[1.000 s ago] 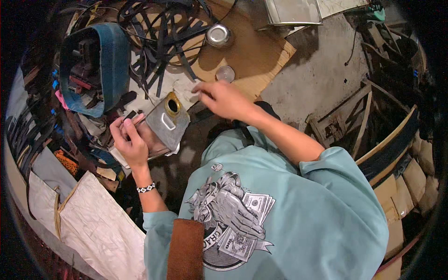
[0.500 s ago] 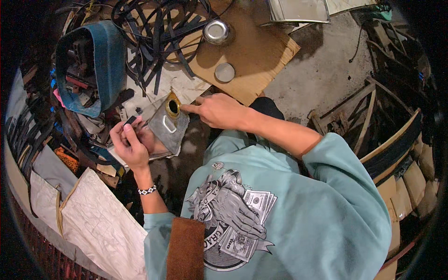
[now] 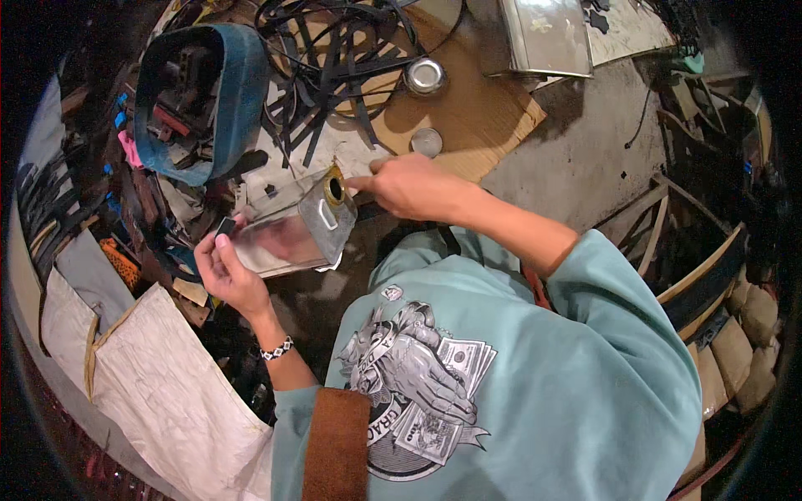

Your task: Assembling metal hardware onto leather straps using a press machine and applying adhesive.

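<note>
My left hand [image 3: 230, 271] pinches a small flat black piece [image 3: 225, 226] between thumb and fingers, beside the base end of a rectangular metal can [image 3: 280, 244]. The can lies tilted, its grey top turned toward my right hand. On that top are a white handle [image 3: 327, 219] and a round opening [image 3: 335, 190] with a yellowish, smeared rim. My right hand [image 3: 418, 185] has its index finger stretched out, the tip at the opening's edge. Its other fingers are curled, and I see nothing held in them. Whether my left hand also touches the can is hard to tell.
Beyond the can are a heap of black strips [image 3: 334, 79], a blue open-topped container [image 3: 238, 108] with things inside, and cardboard [image 3: 493, 117] bearing a round silver tin [image 3: 424, 77] and a round lid [image 3: 426, 142]. Another metal can [image 3: 551, 37] is at the back.
The view has shifted, so the surroundings appear farther right. More of the can's long side now shows, less covered by my left hand. My right index fingertip stays by the opening.
</note>
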`<control>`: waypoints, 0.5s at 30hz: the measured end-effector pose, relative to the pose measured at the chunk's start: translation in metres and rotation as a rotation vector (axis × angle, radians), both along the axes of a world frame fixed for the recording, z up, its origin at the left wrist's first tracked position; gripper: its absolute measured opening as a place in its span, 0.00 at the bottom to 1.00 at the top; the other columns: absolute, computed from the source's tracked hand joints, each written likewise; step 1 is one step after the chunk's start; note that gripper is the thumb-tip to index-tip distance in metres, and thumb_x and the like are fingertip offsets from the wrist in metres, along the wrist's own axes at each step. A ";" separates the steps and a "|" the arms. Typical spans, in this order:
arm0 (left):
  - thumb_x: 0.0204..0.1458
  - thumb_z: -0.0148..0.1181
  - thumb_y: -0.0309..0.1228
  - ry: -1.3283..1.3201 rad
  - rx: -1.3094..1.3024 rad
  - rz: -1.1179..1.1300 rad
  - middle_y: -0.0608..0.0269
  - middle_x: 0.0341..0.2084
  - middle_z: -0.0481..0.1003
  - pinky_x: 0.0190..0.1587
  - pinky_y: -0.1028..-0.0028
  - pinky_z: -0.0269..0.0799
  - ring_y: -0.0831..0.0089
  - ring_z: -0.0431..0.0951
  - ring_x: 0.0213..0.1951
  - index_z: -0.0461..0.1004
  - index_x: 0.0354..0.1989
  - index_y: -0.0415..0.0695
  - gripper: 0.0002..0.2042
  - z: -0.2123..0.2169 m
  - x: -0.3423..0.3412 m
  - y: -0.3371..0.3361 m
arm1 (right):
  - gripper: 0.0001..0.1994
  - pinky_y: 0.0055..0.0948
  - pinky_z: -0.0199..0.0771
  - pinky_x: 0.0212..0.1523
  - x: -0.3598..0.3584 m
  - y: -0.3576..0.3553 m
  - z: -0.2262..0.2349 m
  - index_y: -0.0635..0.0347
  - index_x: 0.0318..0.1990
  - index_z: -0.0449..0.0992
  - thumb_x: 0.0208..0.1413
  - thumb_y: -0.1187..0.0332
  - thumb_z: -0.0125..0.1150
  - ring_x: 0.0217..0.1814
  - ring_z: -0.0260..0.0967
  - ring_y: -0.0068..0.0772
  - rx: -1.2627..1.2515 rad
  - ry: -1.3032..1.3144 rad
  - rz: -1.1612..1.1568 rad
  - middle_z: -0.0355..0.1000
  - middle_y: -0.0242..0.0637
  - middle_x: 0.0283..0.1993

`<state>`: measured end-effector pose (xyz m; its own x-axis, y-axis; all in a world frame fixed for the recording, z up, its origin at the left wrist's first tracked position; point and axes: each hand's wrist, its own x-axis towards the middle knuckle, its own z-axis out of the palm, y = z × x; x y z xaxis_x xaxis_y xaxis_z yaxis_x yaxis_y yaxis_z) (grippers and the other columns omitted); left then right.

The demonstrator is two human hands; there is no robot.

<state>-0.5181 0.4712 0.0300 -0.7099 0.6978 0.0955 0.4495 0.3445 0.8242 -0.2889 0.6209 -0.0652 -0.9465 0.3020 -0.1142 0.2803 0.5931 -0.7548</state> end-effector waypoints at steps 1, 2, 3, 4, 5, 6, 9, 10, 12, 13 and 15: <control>0.64 0.46 0.27 0.000 0.005 0.007 0.46 0.37 0.79 0.47 0.73 0.71 0.67 0.79 0.39 0.66 0.41 0.33 0.07 0.004 0.000 -0.004 | 0.25 0.46 0.73 0.29 0.009 0.001 0.001 0.49 0.59 0.71 0.50 0.72 0.54 0.30 0.74 0.49 0.005 0.000 0.007 0.74 0.45 0.32; 0.63 0.46 0.26 0.016 0.006 0.032 0.48 0.36 0.79 0.47 0.72 0.72 0.68 0.79 0.39 0.66 0.41 0.34 0.07 0.008 -0.001 -0.008 | 0.25 0.46 0.72 0.28 0.017 0.001 0.001 0.50 0.60 0.70 0.50 0.72 0.54 0.30 0.74 0.49 -0.012 0.010 -0.065 0.74 0.46 0.31; 0.63 0.47 0.26 0.030 0.007 0.051 0.49 0.36 0.79 0.47 0.71 0.73 0.68 0.79 0.38 0.67 0.40 0.35 0.06 0.011 -0.001 -0.010 | 0.26 0.46 0.72 0.28 0.023 0.000 0.001 0.52 0.60 0.69 0.50 0.72 0.54 0.30 0.74 0.49 -0.029 0.018 -0.143 0.74 0.46 0.31; 0.63 0.47 0.27 0.024 0.006 0.076 0.48 0.36 0.79 0.46 0.69 0.74 0.67 0.79 0.37 0.67 0.40 0.35 0.06 0.008 -0.006 -0.017 | 0.26 0.46 0.72 0.28 0.023 -0.003 0.003 0.52 0.60 0.69 0.50 0.72 0.54 0.30 0.74 0.49 -0.027 0.017 -0.142 0.74 0.46 0.31; 0.63 0.47 0.27 0.023 0.008 0.076 0.48 0.36 0.79 0.46 0.69 0.74 0.67 0.79 0.37 0.67 0.40 0.35 0.06 0.008 -0.008 -0.022 | 0.27 0.46 0.71 0.27 0.025 -0.007 0.006 0.54 0.61 0.68 0.50 0.72 0.53 0.28 0.73 0.49 -0.030 -0.071 -0.145 0.74 0.45 0.28; 0.63 0.47 0.27 -0.008 0.025 0.104 0.48 0.36 0.79 0.45 0.68 0.75 0.65 0.80 0.37 0.67 0.40 0.35 0.07 0.007 -0.008 -0.024 | 0.28 0.46 0.71 0.26 0.028 -0.009 0.008 0.55 0.63 0.66 0.50 0.71 0.53 0.26 0.73 0.49 -0.029 -0.161 -0.150 0.73 0.45 0.26; 0.63 0.48 0.28 -0.051 0.040 0.126 0.46 0.37 0.78 0.42 0.68 0.77 0.62 0.81 0.37 0.67 0.40 0.35 0.07 0.006 -0.007 -0.028 | 0.31 0.46 0.70 0.23 0.024 -0.028 -0.002 0.57 0.65 0.63 0.49 0.70 0.54 0.22 0.71 0.51 0.111 -0.235 -0.217 0.72 0.43 0.21; 0.63 0.48 0.28 -0.069 0.041 0.140 0.45 0.37 0.78 0.41 0.68 0.77 0.62 0.81 0.37 0.67 0.39 0.36 0.07 0.009 -0.005 -0.027 | 0.33 0.46 0.70 0.21 0.022 -0.033 -0.010 0.56 0.65 0.61 0.47 0.69 0.55 0.19 0.70 0.51 0.138 -0.286 -0.191 0.72 0.42 0.20; 0.62 0.48 0.28 -0.086 0.040 0.154 0.45 0.37 0.78 0.39 0.69 0.77 0.62 0.81 0.37 0.68 0.39 0.36 0.07 0.015 0.001 -0.024 | 0.33 0.45 0.70 0.21 0.022 -0.041 -0.020 0.55 0.66 0.61 0.47 0.69 0.55 0.20 0.71 0.50 0.114 -0.213 -0.188 0.72 0.42 0.21; 0.62 0.49 0.28 -0.226 0.059 0.174 0.44 0.37 0.78 0.38 0.70 0.77 0.62 0.81 0.35 0.69 0.38 0.36 0.07 0.018 0.003 -0.022 | 0.33 0.44 0.70 0.22 0.022 -0.043 -0.022 0.54 0.66 0.61 0.47 0.69 0.55 0.20 0.71 0.48 0.094 -0.142 -0.182 0.73 0.41 0.21; 0.61 0.50 0.28 -0.360 0.076 0.193 0.44 0.37 0.78 0.36 0.71 0.77 0.62 0.81 0.34 0.69 0.38 0.37 0.06 0.022 0.008 -0.021 | 0.32 0.43 0.71 0.22 0.017 -0.038 -0.012 0.52 0.65 0.62 0.48 0.70 0.55 0.21 0.72 0.47 0.071 -0.041 -0.169 0.73 0.41 0.22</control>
